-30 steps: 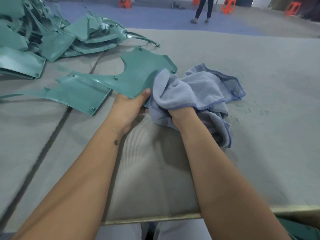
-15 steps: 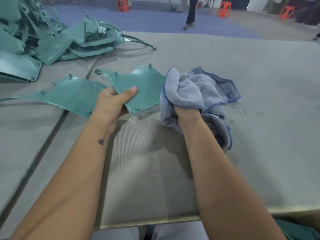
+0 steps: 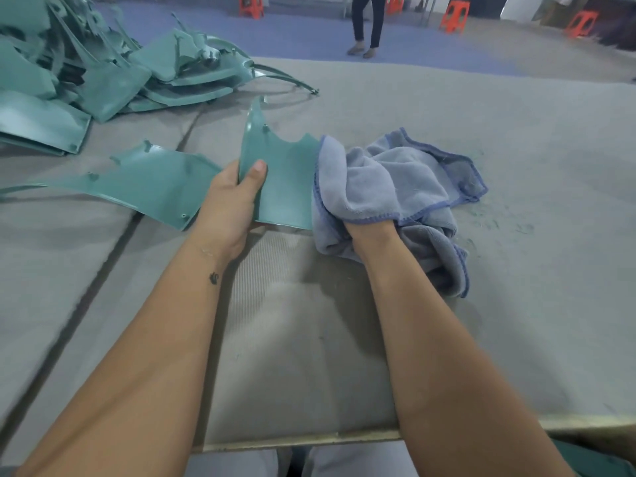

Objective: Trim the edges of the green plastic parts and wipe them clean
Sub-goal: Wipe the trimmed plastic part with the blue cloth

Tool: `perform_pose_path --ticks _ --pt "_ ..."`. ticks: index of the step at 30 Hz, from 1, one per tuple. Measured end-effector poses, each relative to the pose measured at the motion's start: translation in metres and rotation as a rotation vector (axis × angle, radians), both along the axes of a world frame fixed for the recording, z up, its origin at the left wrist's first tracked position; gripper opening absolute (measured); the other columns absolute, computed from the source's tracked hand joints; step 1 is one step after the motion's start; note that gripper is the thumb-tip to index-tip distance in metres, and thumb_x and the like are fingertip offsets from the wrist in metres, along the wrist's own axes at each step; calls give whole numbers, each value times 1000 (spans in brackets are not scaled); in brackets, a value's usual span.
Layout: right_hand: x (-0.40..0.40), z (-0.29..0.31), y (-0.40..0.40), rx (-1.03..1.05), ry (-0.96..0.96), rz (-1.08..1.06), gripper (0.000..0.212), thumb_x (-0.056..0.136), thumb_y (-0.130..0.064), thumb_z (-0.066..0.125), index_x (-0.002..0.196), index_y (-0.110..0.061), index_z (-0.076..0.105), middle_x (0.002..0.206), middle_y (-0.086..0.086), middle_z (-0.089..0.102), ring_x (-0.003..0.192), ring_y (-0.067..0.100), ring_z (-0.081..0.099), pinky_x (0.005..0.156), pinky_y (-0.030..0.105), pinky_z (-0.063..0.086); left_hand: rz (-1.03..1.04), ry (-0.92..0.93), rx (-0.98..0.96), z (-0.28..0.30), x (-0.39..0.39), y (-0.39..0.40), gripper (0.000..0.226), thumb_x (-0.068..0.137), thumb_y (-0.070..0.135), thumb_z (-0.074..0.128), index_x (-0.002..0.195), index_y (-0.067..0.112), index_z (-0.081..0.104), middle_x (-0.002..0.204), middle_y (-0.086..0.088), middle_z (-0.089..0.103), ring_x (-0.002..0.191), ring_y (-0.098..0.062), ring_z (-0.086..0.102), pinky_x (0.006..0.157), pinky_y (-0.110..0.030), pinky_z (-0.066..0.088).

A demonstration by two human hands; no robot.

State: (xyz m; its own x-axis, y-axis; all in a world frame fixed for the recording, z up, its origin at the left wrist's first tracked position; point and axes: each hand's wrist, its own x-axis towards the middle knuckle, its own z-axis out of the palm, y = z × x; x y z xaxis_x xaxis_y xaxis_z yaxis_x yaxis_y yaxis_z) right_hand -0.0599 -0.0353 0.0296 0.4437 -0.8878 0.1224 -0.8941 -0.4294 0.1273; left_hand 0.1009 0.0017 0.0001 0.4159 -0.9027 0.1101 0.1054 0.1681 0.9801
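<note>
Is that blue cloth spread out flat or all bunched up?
Bunched up. The blue cloth lies in heaped folds around the right hand, which is buried in it, its stitched edge curling against the green plastic part.

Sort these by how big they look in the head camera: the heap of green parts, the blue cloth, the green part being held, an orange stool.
1. Heap of green parts, though cut off by the frame.
2. Blue cloth and held green part: too alike to rank.
3. Orange stool, far away, so looks smallest.
</note>
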Motion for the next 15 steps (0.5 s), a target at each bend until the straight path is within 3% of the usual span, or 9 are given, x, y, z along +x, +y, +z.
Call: perform_pose_path --ticks 1,2,4,6,8,11,13,15 --pt "-3 1 2 94 -5 22 45 106 -18 26 148 -6 15 155 14 21 142 28 20 110 26 8 17 -4 -8 0 1 0 17 102 20 47 105 21 64 98 4 73 90 -14 70 79 -32 56" --pt "-5 2 4 185 2 44 51 106 -21 26 149 -7 4 160 12 7 146 25 9 106 21 -8 32 -1 -19 0 2 0 17 102 20 47 104 21 63 98 4 73 89 -13 70 80 -33 56" --pt "-9 4 9 288 18 61 57 105 -28 27 149 -5 -1 160 10 -5 147 20 0 98 18 -12 45 10 -35 0 1 0 16 103 18 46 107 20 62 96 5 73 86 -12 70 74 -29 56" --pt "-7 0 9 254 46 35 55 105 -26 26 149 -5 2 160 10 0 146 21 4 105 20 -9 31 -5 -37 0 -3 -1 16 102 19 46 107 20 62 92 7 73 81 -9 69 67 -25 55" --pt "-3 -2 2 207 32 -11 51 106 -25 26 150 -8 5 158 11 10 144 23 13 113 28 6 9 -24 -46 -1 -7 0 16 102 19 47 104 22 63 91 9 73 82 -7 69 70 -25 54" --pt "0 -10 -5 156 -43 -29 49 105 -23 28 149 -9 11 156 11 17 142 25 19 112 32 16 -1 -31 -74 1 -9 0 16 102 18 47 102 23 63 89 12 74 84 -5 70 71 -22 54" --pt "3 -10 -12 71 -11 -40 46 105 -19 33 147 -9 18 152 13 25 138 25 25 109 29 20 19 -22 -73 1 -8 -1 16 102 18 47 103 22 63 89 12 74 84 -5 70 71 -23 55" --pt "0 -12 -28 111 -140 -70 49 102 -26 43 145 -13 24 148 9 33 130 21 37 102 23 33 39 -16 -66 0 -6 -2 16 102 19 47 102 24 62 89 13 74 86 -6 70 72 -25 56"
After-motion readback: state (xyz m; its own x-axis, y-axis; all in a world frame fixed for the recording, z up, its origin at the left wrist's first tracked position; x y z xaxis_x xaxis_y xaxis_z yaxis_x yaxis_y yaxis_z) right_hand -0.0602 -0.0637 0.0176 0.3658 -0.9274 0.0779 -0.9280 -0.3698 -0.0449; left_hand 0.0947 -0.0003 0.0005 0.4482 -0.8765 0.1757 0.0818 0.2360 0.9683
